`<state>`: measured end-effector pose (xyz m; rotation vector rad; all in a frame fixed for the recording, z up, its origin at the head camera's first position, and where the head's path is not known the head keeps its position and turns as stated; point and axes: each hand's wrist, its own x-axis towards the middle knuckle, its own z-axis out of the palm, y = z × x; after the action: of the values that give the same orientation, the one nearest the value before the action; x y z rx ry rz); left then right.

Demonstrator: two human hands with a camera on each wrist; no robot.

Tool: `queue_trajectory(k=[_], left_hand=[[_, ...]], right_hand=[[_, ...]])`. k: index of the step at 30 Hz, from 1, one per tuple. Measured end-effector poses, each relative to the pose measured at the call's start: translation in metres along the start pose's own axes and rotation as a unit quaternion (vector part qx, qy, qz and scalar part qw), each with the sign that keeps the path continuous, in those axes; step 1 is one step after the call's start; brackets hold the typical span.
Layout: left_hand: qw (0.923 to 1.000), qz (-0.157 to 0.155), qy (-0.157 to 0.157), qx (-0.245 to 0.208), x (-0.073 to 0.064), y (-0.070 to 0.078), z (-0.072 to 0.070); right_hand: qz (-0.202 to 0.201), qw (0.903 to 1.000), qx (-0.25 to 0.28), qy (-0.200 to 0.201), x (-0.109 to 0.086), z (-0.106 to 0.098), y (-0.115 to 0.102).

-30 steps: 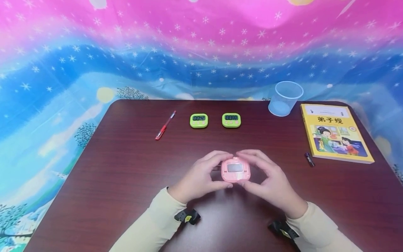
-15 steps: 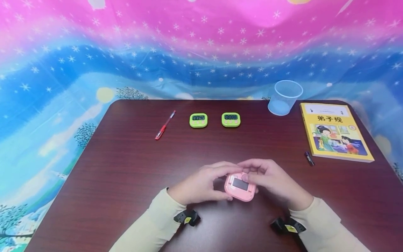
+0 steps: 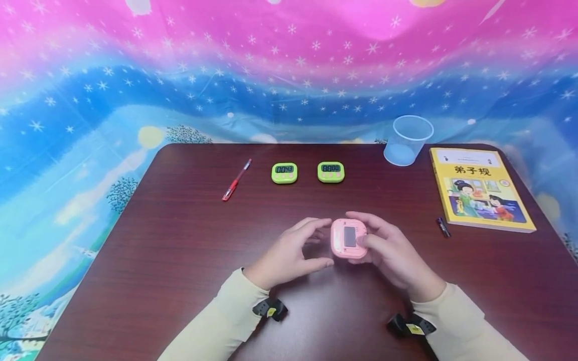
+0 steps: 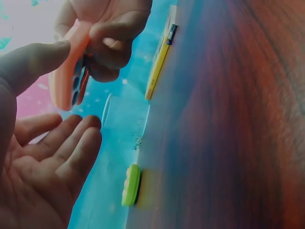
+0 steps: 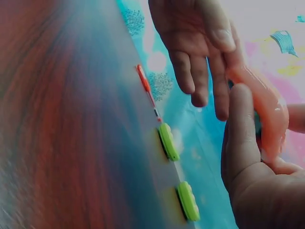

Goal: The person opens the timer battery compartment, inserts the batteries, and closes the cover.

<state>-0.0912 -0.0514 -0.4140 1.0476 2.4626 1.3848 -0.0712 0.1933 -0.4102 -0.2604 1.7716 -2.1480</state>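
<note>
My right hand holds a pink timer above the middle of the table, thumb on its face and fingers behind. A grey rectangular panel on the timer's back points up toward the head view. In the left wrist view the timer appears edge-on, with round dark buttons along its other side. My left hand is spread beside the timer's left edge, fingertips close to it and thumb stretched out below. From the right wrist view, the right fingers cover part of the timer.
Two green timers with lit digits lie at the back of the table. Left of them is a red pen. A clear plastic cup, a yellow book and a small dark battery are on the right.
Both hands held the pink timer at first. It was tilted and lowered, then raised and turned sideways in the right hand, while the left fingers came off it.
</note>
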Motion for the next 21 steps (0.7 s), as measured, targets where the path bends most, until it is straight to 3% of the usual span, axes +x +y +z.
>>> queue_trajectory(k=[6,12,16,21], left_hand=[[0.9994,-0.025,0.025,-0.002,0.001,0.003,0.006],[0.9974,-0.019,0.055,0.044,0.002,0.003,0.010],[0.9954,-0.018,0.076,0.054,0.001,0.003,0.011],[0.9944,0.003,0.100,0.033,0.001,0.003,0.011]], right_hand=[[-0.028,0.9981,0.037,0.040,0.000,0.012,0.003],[-0.043,0.9913,0.071,0.102,-0.002,0.029,0.007],[-0.038,0.9883,0.103,0.106,-0.003,0.036,0.009],[-0.032,0.9876,0.117,0.100,-0.004,0.038,0.010]])
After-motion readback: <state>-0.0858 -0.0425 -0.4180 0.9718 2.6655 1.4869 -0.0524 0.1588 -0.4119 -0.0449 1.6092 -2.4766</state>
